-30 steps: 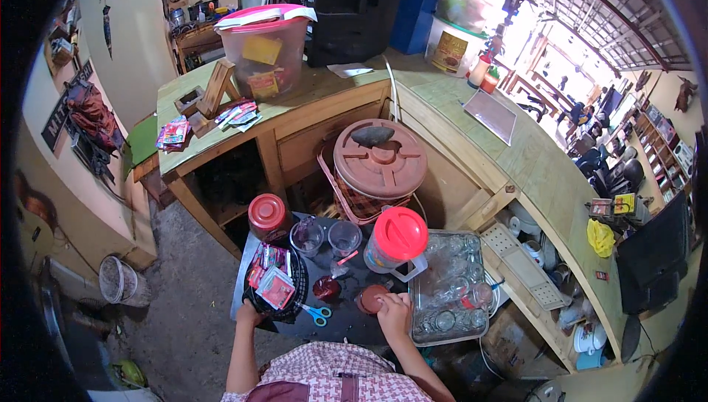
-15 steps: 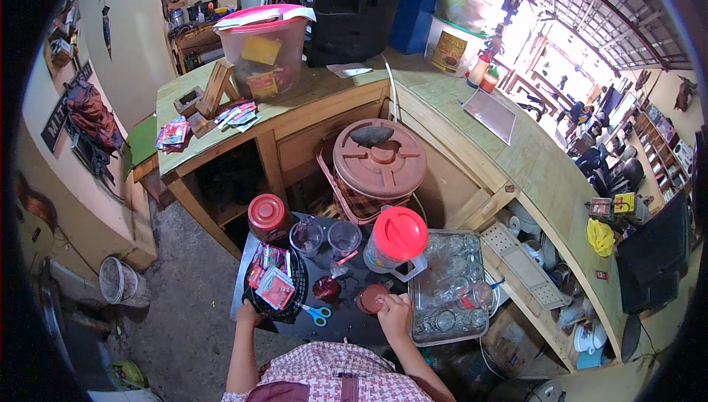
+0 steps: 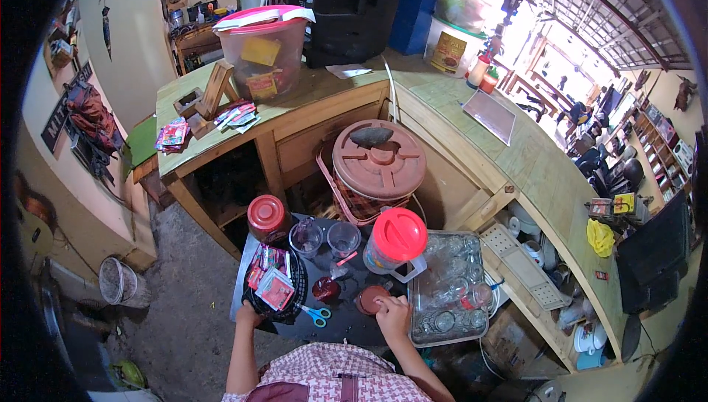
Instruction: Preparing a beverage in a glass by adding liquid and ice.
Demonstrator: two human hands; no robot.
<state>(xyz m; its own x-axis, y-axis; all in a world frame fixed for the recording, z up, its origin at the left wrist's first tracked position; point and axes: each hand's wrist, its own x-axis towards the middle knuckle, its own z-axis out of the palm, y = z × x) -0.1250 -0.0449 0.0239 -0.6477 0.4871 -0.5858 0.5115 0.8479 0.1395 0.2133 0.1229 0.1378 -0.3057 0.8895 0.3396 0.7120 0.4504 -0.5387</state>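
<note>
The small brown lid [image 3: 371, 299] lies flat on the dark desk [image 3: 346, 324], close in front of the person and a little to their right. The right hand [image 3: 393, 315] rests at its near right edge, fingertips on the rim; whether it grips or only touches cannot be told. Round, the lid has no long axis.

The left hand [image 3: 248, 315] is well apart to the left, closed on the rim of a black basket [image 3: 293, 306] of red sachets [image 3: 275, 289]. Between the hands lie blue scissors [image 3: 317, 316] and a dark red cup [image 3: 326, 289].

Just beyond the lid stands a red-topped jug [image 3: 395, 243], crowding it from behind. To the right is a clear tray [image 3: 420, 328] of glasses. Farther back stand two clear cups [image 3: 325, 238] and a red-lidded jar [image 3: 267, 218].
</note>
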